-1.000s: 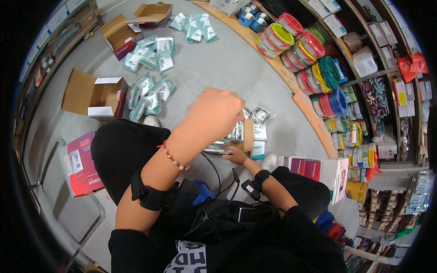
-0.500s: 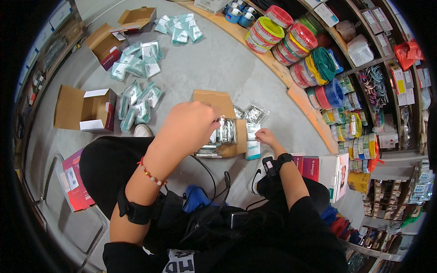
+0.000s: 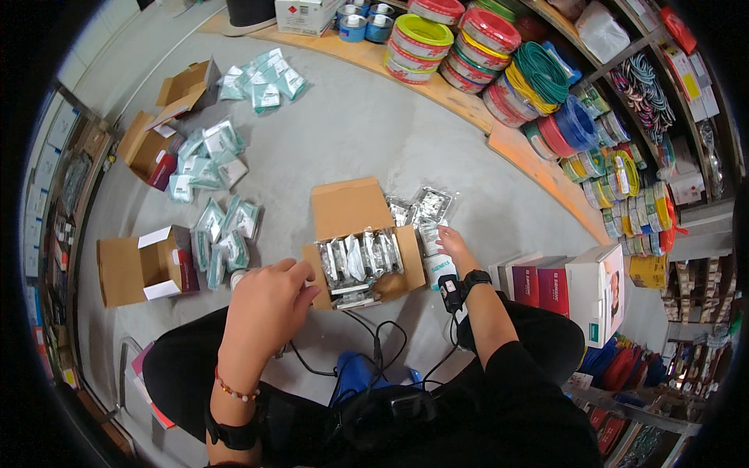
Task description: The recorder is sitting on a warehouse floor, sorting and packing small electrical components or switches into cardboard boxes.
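Note:
An open cardboard box (image 3: 347,207) holds a row of silvery bagged items (image 3: 355,257). My left hand (image 3: 269,304) is curled loosely beside the box's front-left corner, with the inside of its fingers hidden. My right hand (image 3: 456,249) is beside the box's right side, fingers apart, touching or just over a white-and-teal package (image 3: 433,269). More silvery bagged items (image 3: 433,204) lie behind it.
Teal-and-white packet piles (image 3: 207,168) and open cartons (image 3: 125,273) lie to the left and back. Wire coils (image 3: 413,47) on boards and shelving (image 3: 686,117) line the back and right. Stacked boxes (image 3: 593,296) sit by my right knee; cables (image 3: 374,339) lie between my legs.
My left hand has moved down and left from over the box to its front-left corner. My right hand has risen from the box's front edge to its right side. The view has shifted.

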Available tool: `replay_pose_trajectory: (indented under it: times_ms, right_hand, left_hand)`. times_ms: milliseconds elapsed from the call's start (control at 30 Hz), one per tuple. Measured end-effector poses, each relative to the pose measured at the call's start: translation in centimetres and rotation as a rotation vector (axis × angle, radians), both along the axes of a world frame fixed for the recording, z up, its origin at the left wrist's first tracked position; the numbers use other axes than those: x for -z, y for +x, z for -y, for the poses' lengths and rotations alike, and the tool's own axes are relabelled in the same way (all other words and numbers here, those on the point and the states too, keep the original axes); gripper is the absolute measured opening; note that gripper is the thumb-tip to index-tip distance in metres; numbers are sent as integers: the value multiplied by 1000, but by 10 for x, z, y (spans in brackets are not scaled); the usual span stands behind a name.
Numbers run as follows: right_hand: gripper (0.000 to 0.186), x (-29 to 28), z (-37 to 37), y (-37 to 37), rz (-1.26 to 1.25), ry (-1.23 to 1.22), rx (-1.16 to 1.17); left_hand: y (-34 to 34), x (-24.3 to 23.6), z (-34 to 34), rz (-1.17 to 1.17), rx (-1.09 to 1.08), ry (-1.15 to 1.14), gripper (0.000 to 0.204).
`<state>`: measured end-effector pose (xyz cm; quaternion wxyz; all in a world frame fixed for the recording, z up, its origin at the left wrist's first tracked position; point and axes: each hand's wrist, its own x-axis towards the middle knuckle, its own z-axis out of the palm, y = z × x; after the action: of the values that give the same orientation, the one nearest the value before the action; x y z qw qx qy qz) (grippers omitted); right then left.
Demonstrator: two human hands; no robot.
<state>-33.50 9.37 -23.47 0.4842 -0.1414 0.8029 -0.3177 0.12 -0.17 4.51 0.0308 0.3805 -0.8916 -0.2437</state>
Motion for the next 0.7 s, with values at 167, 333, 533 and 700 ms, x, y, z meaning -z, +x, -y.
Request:
replay_pose_trajectory:
  times_ms: [167, 333, 533, 700]
  right_hand:
    - [33, 8, -4, -4, 200, -201, 249]
    - [35, 25, -8, -11, 368, -379, 397]
    - [35, 12, -2, -5, 323, -260, 368]
    - [38, 10, 0, -3, 294, -226, 311]
  left_hand:
    - [-3, 4, 4, -9, 2, 13, 10]
    - [-2, 5, 5, 3, -12, 22, 10]
    - [4, 3, 2, -4, 1, 0, 10]
    - [9, 5, 0, -5, 23, -21, 11]
